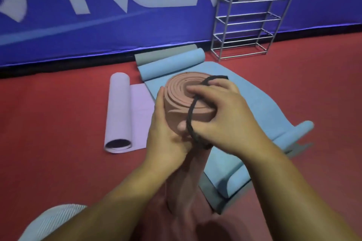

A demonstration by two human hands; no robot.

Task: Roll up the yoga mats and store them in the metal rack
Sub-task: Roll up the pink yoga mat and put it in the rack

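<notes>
Head view: both hands' fingers grip the pink mat roll (177, 96) — upright, spiral end up.

large white characters on blue banner (117, 25), cropped and blurred, not readable

Red floor (58, 113), blue mat (254, 107), lilac mat (119, 111), apparently empty rack (246, 23)

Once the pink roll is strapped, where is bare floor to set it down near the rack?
Bare red floor lies right of the metal rack and blue mat; more lies left of the lilac mat. Between the mats it is crowded.
</notes>
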